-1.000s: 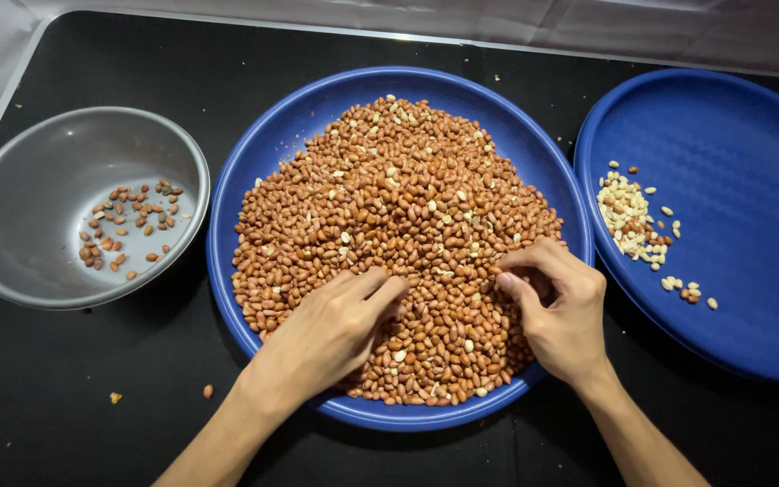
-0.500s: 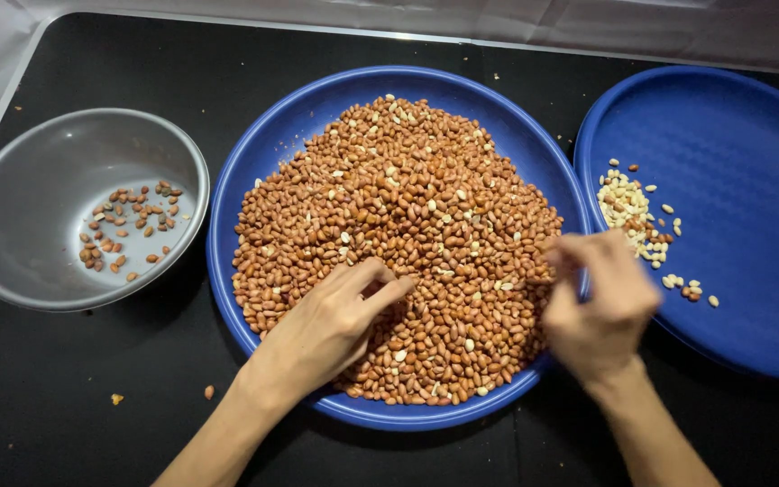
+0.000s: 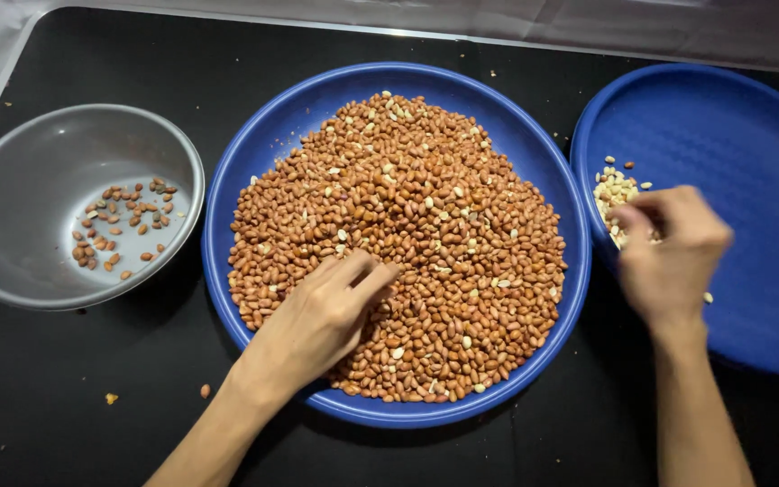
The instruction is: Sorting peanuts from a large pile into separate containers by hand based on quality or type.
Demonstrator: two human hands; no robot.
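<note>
A big blue plate (image 3: 272, 144) in the middle holds a heap of red-brown peanuts (image 3: 407, 225). My left hand (image 3: 322, 316) lies flat on the near side of the heap, with its fingers stretched out and touching the nuts. My right hand (image 3: 673, 257) is blurred and hovers over the left part of a second blue plate (image 3: 750, 162), just beside a small pile of pale skinless peanuts (image 3: 613, 194). Its fingers are bunched together, and whatever they may pinch is hidden.
A grey metal bowl (image 3: 20, 207) with a few brown peanuts (image 3: 119, 225) stands at the left. All three dishes rest on a black table top (image 3: 92, 415). Two stray bits (image 3: 205, 390) lie on it near my left forearm. A pale cloth edge runs along the back.
My right hand has left the peanut heap and moved right, over the second blue plate. My left hand has stayed on the heap, shifting only slightly.
</note>
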